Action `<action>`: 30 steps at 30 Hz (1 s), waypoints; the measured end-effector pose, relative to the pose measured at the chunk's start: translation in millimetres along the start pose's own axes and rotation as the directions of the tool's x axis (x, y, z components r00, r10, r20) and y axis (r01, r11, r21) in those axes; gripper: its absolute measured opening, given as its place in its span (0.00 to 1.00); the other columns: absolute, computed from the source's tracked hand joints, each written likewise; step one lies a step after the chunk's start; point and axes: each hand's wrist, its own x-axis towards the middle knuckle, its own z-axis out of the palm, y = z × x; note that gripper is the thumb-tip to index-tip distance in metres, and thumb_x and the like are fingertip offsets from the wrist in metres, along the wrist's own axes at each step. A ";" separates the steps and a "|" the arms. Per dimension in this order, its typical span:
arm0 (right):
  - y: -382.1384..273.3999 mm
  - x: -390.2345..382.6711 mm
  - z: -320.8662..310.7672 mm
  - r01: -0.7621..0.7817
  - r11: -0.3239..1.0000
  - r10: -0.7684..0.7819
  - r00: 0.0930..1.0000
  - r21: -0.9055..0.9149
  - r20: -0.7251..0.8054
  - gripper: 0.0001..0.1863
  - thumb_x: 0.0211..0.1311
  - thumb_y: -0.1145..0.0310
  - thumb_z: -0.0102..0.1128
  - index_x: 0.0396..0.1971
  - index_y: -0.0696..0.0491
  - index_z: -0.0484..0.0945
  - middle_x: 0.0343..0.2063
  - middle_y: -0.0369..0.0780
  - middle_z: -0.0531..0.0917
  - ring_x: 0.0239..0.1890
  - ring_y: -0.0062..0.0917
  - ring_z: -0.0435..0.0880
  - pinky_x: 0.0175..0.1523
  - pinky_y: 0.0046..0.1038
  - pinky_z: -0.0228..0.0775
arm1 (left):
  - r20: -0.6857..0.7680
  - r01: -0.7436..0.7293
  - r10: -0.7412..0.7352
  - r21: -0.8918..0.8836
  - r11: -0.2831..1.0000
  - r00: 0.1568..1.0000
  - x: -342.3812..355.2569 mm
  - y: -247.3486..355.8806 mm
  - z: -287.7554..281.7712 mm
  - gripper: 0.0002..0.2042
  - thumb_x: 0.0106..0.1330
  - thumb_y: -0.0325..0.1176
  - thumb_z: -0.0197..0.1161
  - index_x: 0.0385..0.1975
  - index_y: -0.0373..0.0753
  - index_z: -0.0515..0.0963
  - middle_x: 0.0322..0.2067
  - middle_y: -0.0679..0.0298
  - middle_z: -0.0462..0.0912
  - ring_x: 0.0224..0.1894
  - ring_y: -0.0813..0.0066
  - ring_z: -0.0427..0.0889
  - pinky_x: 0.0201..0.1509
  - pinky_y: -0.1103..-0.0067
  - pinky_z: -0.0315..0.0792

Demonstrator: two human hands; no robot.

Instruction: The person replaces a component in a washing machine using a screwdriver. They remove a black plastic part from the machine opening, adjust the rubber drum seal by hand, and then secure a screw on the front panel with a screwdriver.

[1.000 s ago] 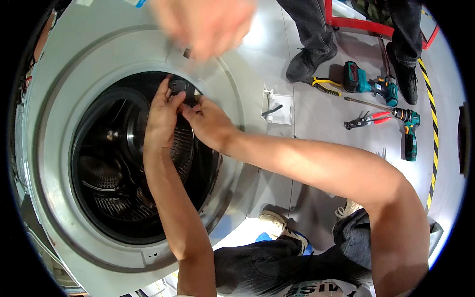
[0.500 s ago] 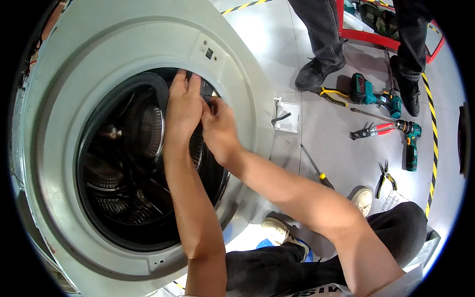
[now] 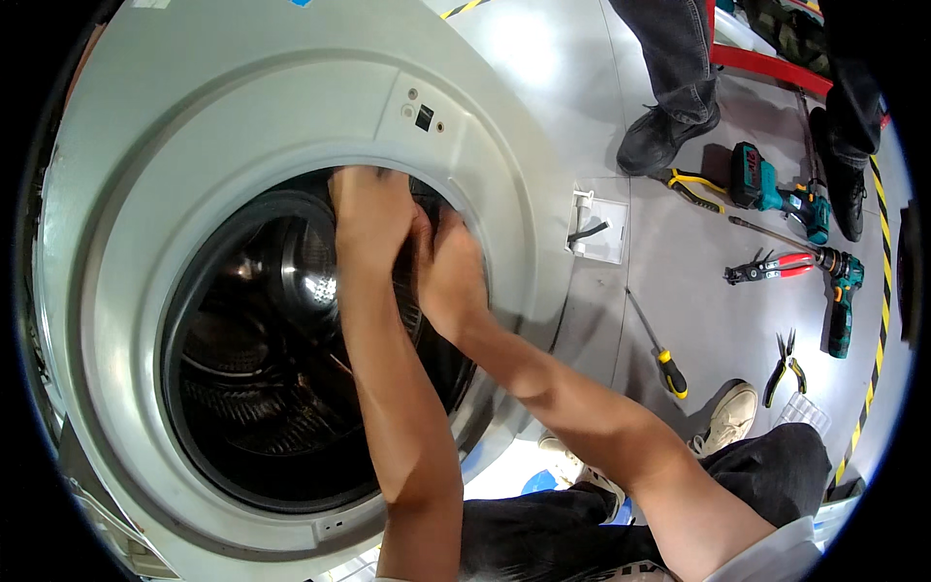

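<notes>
Grey-white washer panel (image 3: pixel 121 320) surrounds a round opening (image 3: pixel 301 359); along the opening's left edge curves the black rubber gasket (image 3: pixel 197 461). Inside the opening's upper right reach the left hand (image 3: pixel 373 211) and, just beside it, the right hand (image 3: pixel 452 272) (fingertips hidden; I cannot tell whether either grip grasps anything). Right of the opening lie a screwdriver (image 3: pixel 671 371) and red-handled pliers (image 3: pixel 789 262).
</notes>
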 end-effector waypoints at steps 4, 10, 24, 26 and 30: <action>1.4 -1.1 2.0 0.042 0.994 -0.042 0.999 0.097 0.003 0.21 0.66 0.58 0.47 0.41 0.64 0.67 0.32 0.60 0.76 0.37 0.57 0.73 0.42 0.46 0.65 | 0.074 0.218 -0.211 -0.098 0.971 0.975 5.1 23.2 -7.5 0.20 0.62 0.39 0.62 0.46 0.29 0.73 0.43 0.54 0.78 0.46 0.68 0.73 0.52 0.78 0.64; 2.5 -1.2 2.6 0.038 0.984 -0.045 0.998 0.173 0.037 0.23 0.67 0.57 0.45 0.48 0.64 0.63 0.36 0.61 0.76 0.41 0.57 0.72 0.44 0.45 0.65 | 0.091 0.171 -0.165 -0.059 0.983 0.982 18.2 -4.0 -7.1 0.23 0.60 0.43 0.64 0.46 0.28 0.74 0.43 0.55 0.77 0.46 0.69 0.72 0.53 0.78 0.64; 0.9 6.3 20.4 -0.296 0.224 0.176 0.950 0.929 0.260 0.15 0.63 0.63 0.57 0.40 0.59 0.70 0.28 0.34 0.76 0.34 0.20 0.77 0.40 0.22 0.70 | -0.027 0.017 -0.012 0.221 0.975 1.000 12.4 4.8 -2.8 0.13 0.64 0.30 0.53 0.42 0.26 0.73 0.40 0.53 0.79 0.43 0.64 0.75 0.49 0.73 0.69; -9.5 5.9 17.2 -0.327 0.124 0.197 0.933 0.937 0.300 0.11 0.62 0.66 0.58 0.38 0.57 0.71 0.28 0.35 0.76 0.34 0.21 0.77 0.39 0.23 0.71 | -0.046 0.121 -0.124 -0.064 0.991 0.991 9.5 4.7 -6.7 0.14 0.64 0.31 0.53 0.43 0.27 0.72 0.37 0.55 0.78 0.40 0.66 0.76 0.42 0.74 0.71; -18.6 11.9 26.4 -0.255 0.079 0.237 0.944 0.964 0.231 0.08 0.61 0.68 0.59 0.35 0.56 0.73 0.29 0.37 0.78 0.31 0.22 0.78 0.36 0.24 0.71 | 0.023 0.291 -0.291 -0.160 0.943 0.956 12.6 5.8 -13.3 0.14 0.63 0.32 0.54 0.44 0.29 0.71 0.33 0.57 0.76 0.31 0.72 0.76 0.28 0.78 0.72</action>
